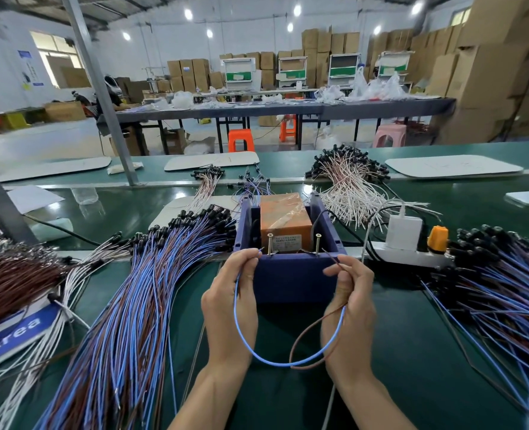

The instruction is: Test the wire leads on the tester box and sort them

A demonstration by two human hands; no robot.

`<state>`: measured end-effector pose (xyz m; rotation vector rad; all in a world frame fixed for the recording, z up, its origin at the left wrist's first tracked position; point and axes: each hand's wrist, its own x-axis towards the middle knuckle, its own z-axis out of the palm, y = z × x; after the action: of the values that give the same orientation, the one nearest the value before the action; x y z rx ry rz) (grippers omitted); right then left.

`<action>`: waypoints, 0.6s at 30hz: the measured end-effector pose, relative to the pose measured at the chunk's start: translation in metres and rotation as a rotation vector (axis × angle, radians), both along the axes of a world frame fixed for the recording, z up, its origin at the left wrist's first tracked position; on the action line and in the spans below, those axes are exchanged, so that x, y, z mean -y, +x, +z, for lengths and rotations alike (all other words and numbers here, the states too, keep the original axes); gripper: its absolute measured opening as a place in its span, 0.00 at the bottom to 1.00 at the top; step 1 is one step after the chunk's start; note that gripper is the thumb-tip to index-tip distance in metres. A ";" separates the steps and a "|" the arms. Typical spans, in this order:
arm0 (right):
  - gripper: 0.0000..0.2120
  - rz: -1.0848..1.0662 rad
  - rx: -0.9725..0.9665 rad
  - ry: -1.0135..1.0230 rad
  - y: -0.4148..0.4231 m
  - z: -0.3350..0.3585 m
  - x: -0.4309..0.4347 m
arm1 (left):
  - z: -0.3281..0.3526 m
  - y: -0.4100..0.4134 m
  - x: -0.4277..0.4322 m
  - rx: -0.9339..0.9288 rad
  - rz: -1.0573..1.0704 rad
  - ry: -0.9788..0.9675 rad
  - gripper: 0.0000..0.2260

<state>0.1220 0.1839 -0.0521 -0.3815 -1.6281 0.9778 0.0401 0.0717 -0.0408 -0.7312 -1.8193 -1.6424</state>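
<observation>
Tester box, dark blue and open-topped, stands on the green table directly ahead of the person, with an orange block inside it and two upright screws, left and right, at its near wall. Left hand pinches the end of a blue wire between thumb and fingertips, the stripped tip just beside the left screw. Right hand pinches a brown wire in the same way, its tip just beside the right screw. Contact between either tip and its screw cannot be confirmed. Both wires hang in a loop between the hands, in front of the box; where they join is hidden behind the right hand. A large pile of blue and brown leads with black ends lies left of the box, and a second such pile lies to the right. A heap of white leads lies behind the box. A brown bundle sits at the far left. A white power strip, carrying a white adapter and an orange plug, lies just right of the box.
</observation>
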 end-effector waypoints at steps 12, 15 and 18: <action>0.10 -0.003 -0.019 0.037 -0.005 -0.002 -0.002 | -0.001 0.003 -0.001 0.041 -0.045 0.031 0.08; 0.10 -0.001 -0.018 0.029 -0.005 -0.002 -0.002 | -0.001 0.003 -0.001 0.037 -0.054 0.030 0.08; 0.10 -0.007 -0.007 0.030 -0.005 -0.002 -0.002 | -0.001 0.002 -0.002 0.029 -0.055 0.026 0.08</action>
<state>0.1169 0.1862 -0.0545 -0.3631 -1.6316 0.9476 0.0424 0.0734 -0.0416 -0.7562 -1.8094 -1.7171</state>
